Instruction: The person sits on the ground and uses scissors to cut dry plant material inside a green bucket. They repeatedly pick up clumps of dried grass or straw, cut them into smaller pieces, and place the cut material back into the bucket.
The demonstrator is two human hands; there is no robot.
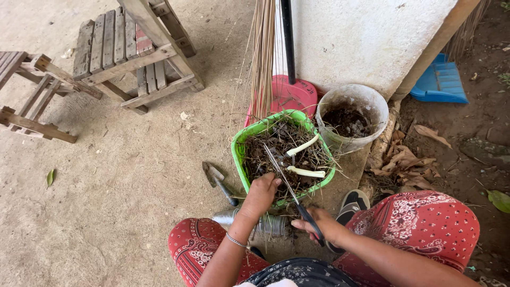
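You are squatting on a bare concrete floor (117,202), looking down past your knees in red patterned cloth. Directly in front of you sits a green plastic basin (240,146) filled with dry roots, stems and dark plant scraps, with two pale stalks (304,159) lying on top toward its right side.

Your left hand (260,194) rests on the near rim of the basin, fingers curled down into the scraps; whether it grips anything there cannot be told. Your right hand (323,226) is clenched around the dark handles of a pair of scissors (289,188), just outside the basin's near right corner. The long blades angle up and left from that hand, across the near rim and over the scraps, passing just beside your left hand.

On the floor left of the basin lies a small garden trowel (218,180) with a dark handle. Behind the basin stand a red dustpan (292,95) and a bundle of broom straws (263,58) against a white wall. A dirty white bucket (351,114) holding soil stands just right of the basin. A black sandal (351,204) lies near your right knee. Wooden slatted chairs (127,53) stand at the far left.
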